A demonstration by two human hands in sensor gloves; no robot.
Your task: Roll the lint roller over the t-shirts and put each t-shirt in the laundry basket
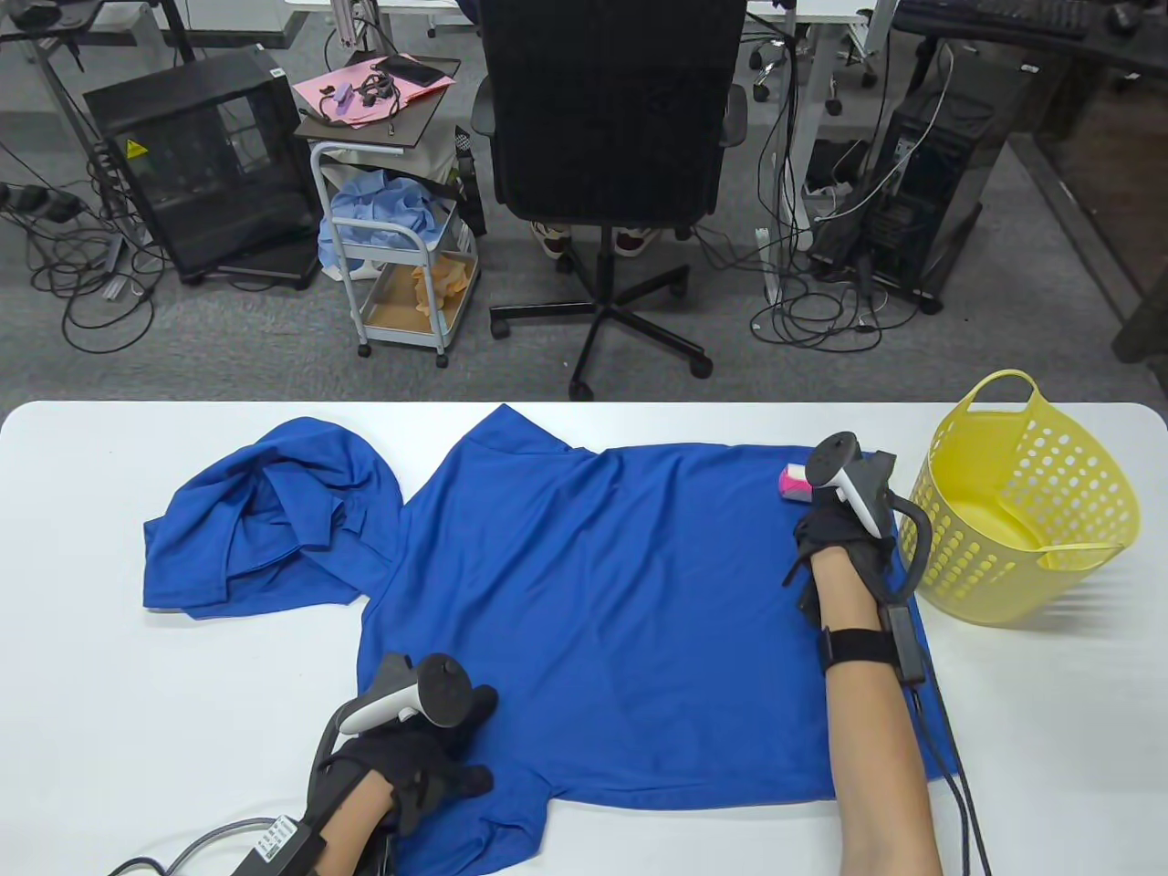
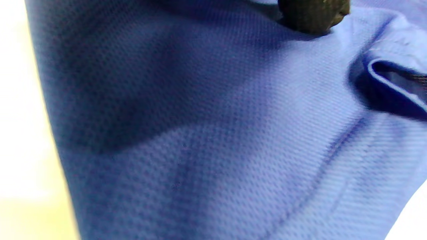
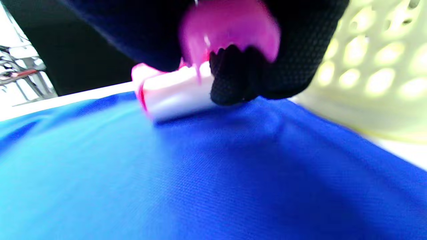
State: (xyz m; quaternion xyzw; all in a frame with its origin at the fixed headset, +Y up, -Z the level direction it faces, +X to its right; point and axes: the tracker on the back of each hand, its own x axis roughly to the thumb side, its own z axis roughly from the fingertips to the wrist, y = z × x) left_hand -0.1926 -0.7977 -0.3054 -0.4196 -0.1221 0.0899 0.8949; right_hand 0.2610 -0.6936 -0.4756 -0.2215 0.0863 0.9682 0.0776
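White table [image 1: 137, 693] bore a spread blue t-shirt [image 1: 620, 602]. Right hand [image 1: 844, 538] gripped the lint roller [image 1: 794, 481] on its far corner, beside the yellow laundry basket [image 1: 1022, 502]; left hand [image 1: 411, 748] pressed flat on the near sleeve.

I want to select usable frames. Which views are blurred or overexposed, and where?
Table view: sharp, evenly lit, with the spread blue t-shirt clear. Left wrist view: the weave is soft, the left edge washed out to white-yellow. Right wrist view: the lint roller and right hand are motion-blurred; the yellow laundry basket is glaring, out of focus.
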